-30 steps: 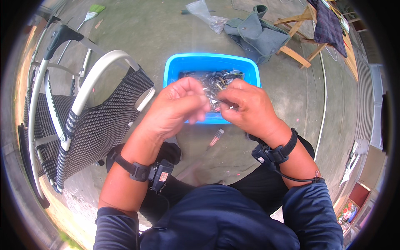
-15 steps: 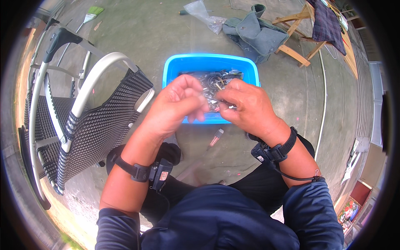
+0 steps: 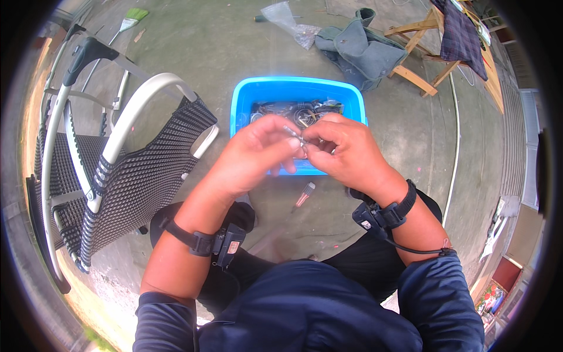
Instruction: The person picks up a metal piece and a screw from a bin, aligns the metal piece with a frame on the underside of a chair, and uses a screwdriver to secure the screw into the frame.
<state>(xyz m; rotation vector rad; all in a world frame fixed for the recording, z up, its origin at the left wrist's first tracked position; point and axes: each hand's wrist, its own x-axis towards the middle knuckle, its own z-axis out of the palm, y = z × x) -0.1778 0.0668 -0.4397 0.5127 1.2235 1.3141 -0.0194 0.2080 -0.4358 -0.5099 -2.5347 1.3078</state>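
Observation:
Over the near side of a blue plastic tub (image 3: 299,84) my two hands meet at a small metal piece (image 3: 297,136), silvery and thin; its exact kind is too small to make out. My right hand (image 3: 350,148) pinches it between thumb and forefinger. From the other side my left hand (image 3: 262,149) closes thumb and fingers on its left end, slightly blurred. Inside the tub lie mixed metal bits, a coiled dark cable (image 3: 304,117) and small plastic bags, partly hidden by my hands.
A screwdriver (image 3: 304,193) lies on the concrete floor between my feet and the tub. At left stands a woven folding chair (image 3: 138,152), with a green broom (image 3: 132,19) behind. Beyond the tub are a clear plastic bag (image 3: 287,20), a grey-green cloth bag (image 3: 366,50) and a wooden stand (image 3: 419,35).
My left hand has come in to the small metal piece and its fingers have closed on it. My right hand has hardly moved.

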